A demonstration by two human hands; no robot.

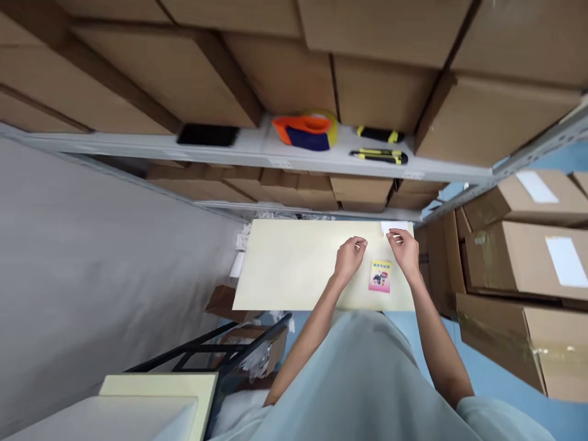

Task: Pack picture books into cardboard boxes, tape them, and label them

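Observation:
On the pale yellow table, a small yellow-and-pink booklet (380,277) with cartoon figures on its cover lies flat between my forearms. My left hand (351,260) is held above the table to the booklet's upper left, thumb and fingertips pinched together. To its upper right is my right hand (405,251), also in a pinch, its fingertips overlapping the lower edge of a white card (394,226) at the table's far edge. Whether the fingertips touch that card I cannot tell. Anything thin between the fingers of either hand is too small to make out.
The table (289,263) stands below a metal shelf (257,147) stacked with cardboard boxes. On the shelf lie an orange-and-blue tape roll (305,131), utility knives (379,155) and a black flat object (208,135). More boxes (493,257) rise at right; a wall (114,257) runs left.

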